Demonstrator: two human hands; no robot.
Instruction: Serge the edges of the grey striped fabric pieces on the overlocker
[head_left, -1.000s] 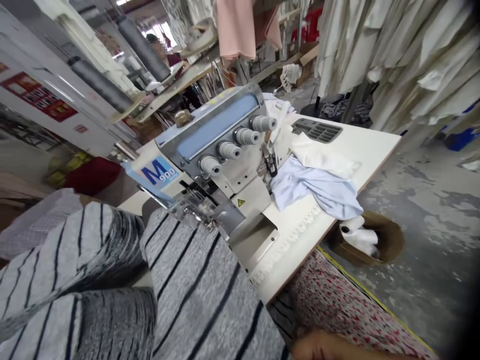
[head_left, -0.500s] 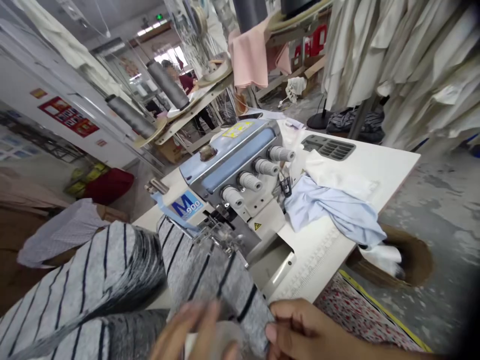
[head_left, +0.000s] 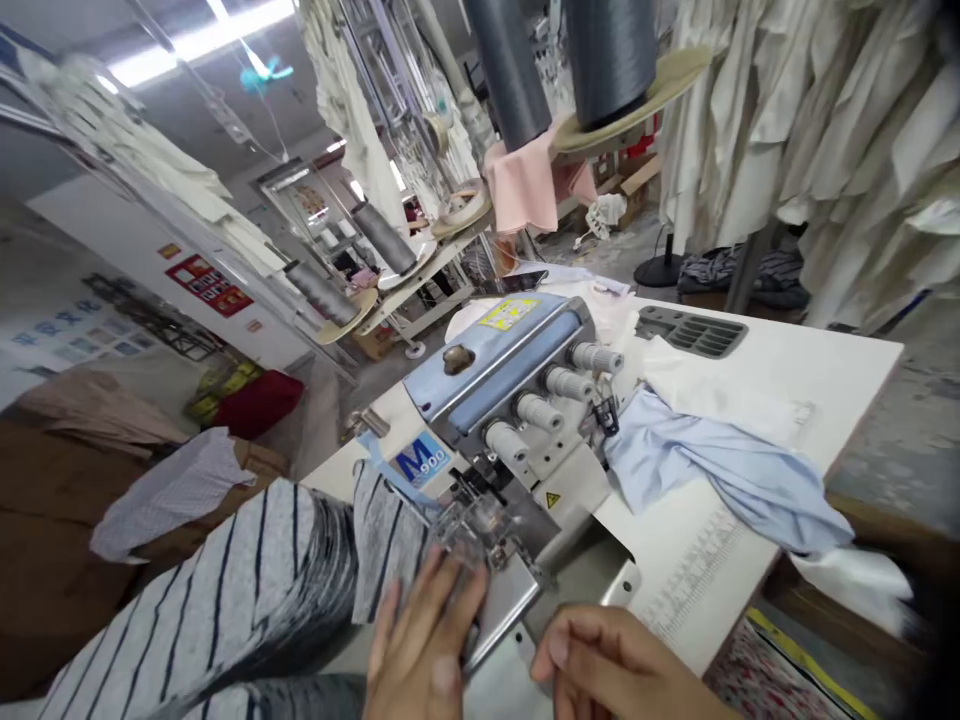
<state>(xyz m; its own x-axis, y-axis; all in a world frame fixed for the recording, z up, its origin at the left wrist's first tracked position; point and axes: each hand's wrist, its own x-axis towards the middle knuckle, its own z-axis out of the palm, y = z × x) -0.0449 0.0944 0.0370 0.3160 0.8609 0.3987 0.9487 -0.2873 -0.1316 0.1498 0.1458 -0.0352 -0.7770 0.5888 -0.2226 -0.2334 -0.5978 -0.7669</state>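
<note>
My left hand (head_left: 427,645) lies with fingers spread at the front of a blue and white overlock sewing machine (head_left: 517,370). Its fingertips reach the grey striped fabric piece (head_left: 386,540) beside the clear guard and needle area (head_left: 472,530). The fabric's far end passes under the blue arm marked M900; how it lies under my palm is hidden. To the right, my right hand (head_left: 615,660) is closed with curled fingers, near the front of the machine bed. No cloth shows in it. A stack of grey striped pieces (head_left: 225,580) stands to the left, part of another stack below it.
Light blue cloth (head_left: 712,460) lies on the white table (head_left: 810,360), hanging over its right edge by a cardboard box. Thread cones (head_left: 611,60) stand on a rack above. Pale garments (head_left: 787,130) hang at the right. A pale checked cloth (head_left: 169,490) covers a box at the left.
The striped fabric no longer reaches my right hand; it now lies further left and the metal bed shows. My left hand has moved forward and flattened near the needle area. The view has tilted up.
</note>
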